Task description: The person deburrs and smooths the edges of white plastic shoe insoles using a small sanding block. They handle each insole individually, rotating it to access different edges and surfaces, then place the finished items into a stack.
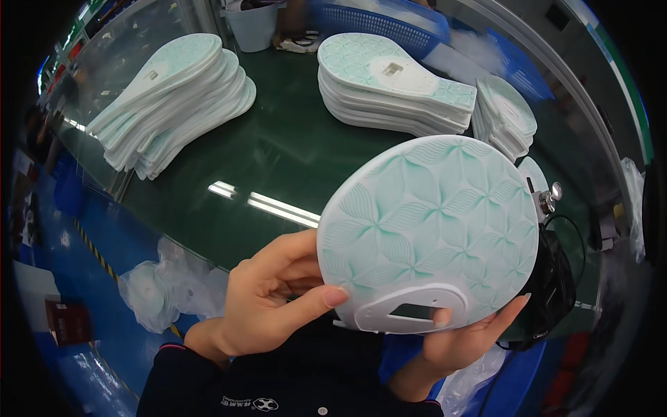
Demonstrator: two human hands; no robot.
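Observation:
A rounded white plastic panel (431, 208) with a teal petal pattern is tilted up between my two hands. A raised white surround with a dark cutout sits at its near edge. My left hand (271, 292) grips the left rim, thumb on the patterned face and fingers behind. From below, my right hand (462, 340) supports the near edge. One fingertip of it shows at the cutout and its other fingers are partly hidden under the panel.
On the dark green table (271, 160) stand a left stack of paddle-shaped panels (187, 104), a far stack of similar panels (396, 90) and a smaller pile of rounded pieces (507, 115). Blue baskets (382, 28) lie behind. At right are a metal knob fixture (549, 198) and a black bag (556, 285).

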